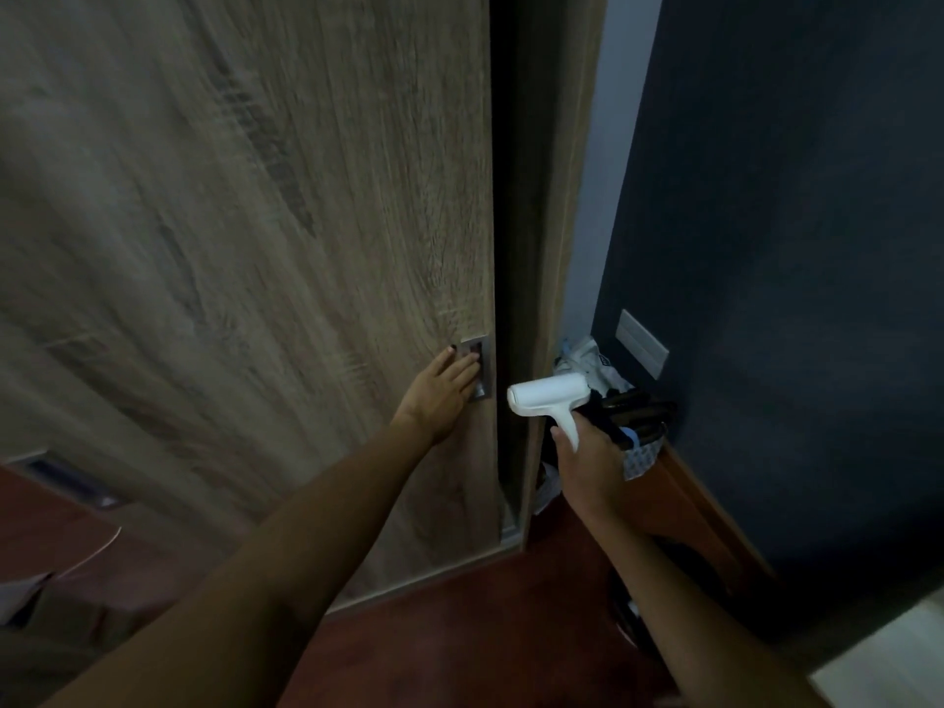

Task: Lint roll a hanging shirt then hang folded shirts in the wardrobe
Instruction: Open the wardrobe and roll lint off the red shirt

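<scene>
Dim, murky indoor light; motion blur across the wood grain; wide-angle bowing at the edges

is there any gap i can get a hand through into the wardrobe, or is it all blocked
One narrow dark gap runs top to bottom between the sliding door and the wardrobe side panel. The left hand sits at the recessed handle beside it. Right of the panel it is crowded: the right hand grips the lint roller in front of hangers.
</scene>
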`<state>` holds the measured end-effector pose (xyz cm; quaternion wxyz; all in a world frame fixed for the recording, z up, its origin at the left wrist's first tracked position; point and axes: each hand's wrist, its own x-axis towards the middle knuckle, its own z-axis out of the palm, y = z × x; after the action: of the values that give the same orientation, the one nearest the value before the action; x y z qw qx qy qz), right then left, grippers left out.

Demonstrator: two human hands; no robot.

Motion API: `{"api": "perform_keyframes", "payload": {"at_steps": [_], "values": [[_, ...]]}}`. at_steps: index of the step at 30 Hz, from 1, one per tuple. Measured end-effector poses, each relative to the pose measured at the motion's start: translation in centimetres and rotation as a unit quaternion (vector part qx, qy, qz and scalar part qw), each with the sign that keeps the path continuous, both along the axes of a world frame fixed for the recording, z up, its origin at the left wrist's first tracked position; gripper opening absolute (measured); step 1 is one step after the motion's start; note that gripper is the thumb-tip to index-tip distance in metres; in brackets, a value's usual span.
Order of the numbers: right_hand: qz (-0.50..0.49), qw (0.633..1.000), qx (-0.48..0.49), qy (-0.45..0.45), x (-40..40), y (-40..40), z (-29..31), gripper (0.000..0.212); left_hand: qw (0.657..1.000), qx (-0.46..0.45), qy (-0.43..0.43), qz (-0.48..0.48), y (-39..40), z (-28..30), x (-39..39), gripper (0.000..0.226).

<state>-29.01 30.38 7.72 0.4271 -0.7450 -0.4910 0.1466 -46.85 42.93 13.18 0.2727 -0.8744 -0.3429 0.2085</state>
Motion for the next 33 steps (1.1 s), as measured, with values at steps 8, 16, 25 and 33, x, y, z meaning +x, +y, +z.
{"api": "perform_keyframes", "payload": {"at_steps": [8, 16, 25, 33], "values": [[0.041, 0.998, -0.010, -0.048, -5.8, -0.2, -0.2, 0.035, 0.999, -0.002, -0.015, 0.032, -1.3, -0.1, -7.2, 0.056], [0.075, 0.996, 0.005, -0.042, -12.2, 0.8, -0.1, 0.027, 0.998, 0.002, -0.016, 0.055, -2.7, 0.5, -14.7, 0.055], [0.127, 0.991, 0.000, -0.035, -17.0, 1.4, 1.2, 0.041, 0.995, 0.008, -0.012, 0.102, -4.0, 0.1, -22.9, 0.054], [0.168, 0.982, 0.052, -0.065, -20.7, 1.7, 2.7, 0.032, 0.980, 0.135, -0.139, -0.041, -4.6, 3.5, -27.9, 0.059]]}}
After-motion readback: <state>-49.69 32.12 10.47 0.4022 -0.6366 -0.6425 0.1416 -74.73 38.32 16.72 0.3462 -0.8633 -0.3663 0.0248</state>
